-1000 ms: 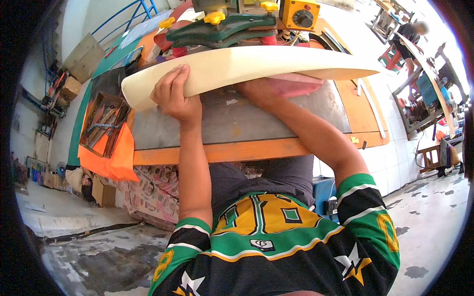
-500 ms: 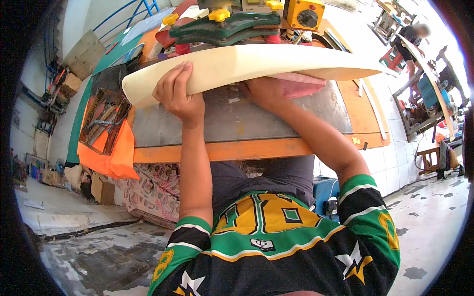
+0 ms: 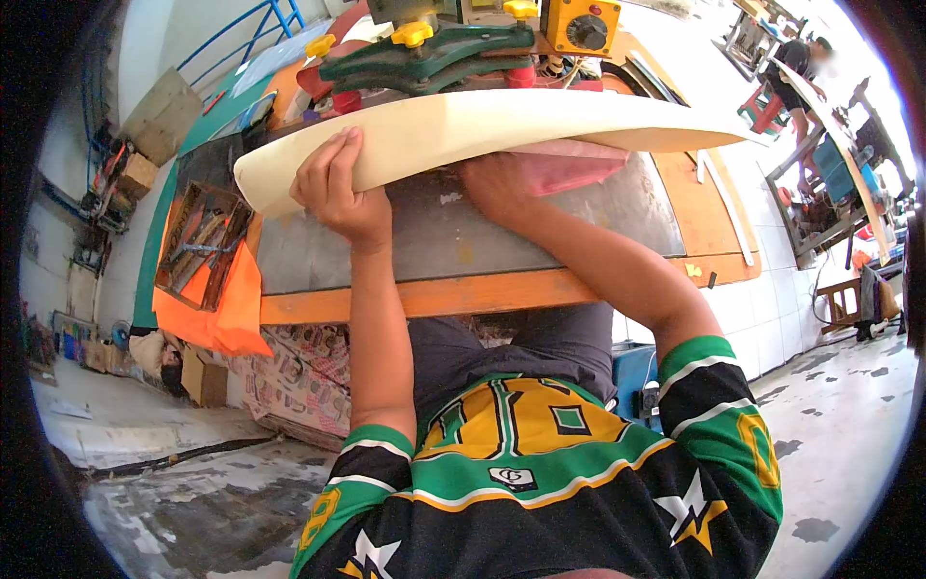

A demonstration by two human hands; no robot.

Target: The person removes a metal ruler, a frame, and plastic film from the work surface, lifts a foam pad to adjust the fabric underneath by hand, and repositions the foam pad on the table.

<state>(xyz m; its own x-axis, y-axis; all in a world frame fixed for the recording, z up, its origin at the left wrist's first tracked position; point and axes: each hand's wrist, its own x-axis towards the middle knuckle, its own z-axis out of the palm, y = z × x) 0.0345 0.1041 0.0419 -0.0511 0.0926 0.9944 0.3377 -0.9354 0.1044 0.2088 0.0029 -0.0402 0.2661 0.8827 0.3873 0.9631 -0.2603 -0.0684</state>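
A long cream sheet (image 3: 453,130), curled along its length, lies across the far half of the dark work surface (image 3: 444,241). My left hand (image 3: 340,188) is closed on its near edge toward the left end, fingers over the top. My right hand (image 3: 497,183) reaches under the sheet near its middle, and its fingers are hidden beneath it. Beside my right hand a pink sheet (image 3: 574,166) shows below the cream one. Just behind the cream sheet stands a green metal clamp frame (image 3: 429,58) with yellow knobs and red feet.
An open box of tools (image 3: 203,246) rests on orange material (image 3: 217,323) at the table's left. A yellow control box (image 3: 584,27) with a dial is at the back. A white strip (image 3: 725,207) lies on the right. Another person (image 3: 801,72) is at a bench, far right.
Compared with half a second ago, my hands and the cream sheet are slightly farther left in view, as is the machine. Both hands keep nearly the same places on the sheet.
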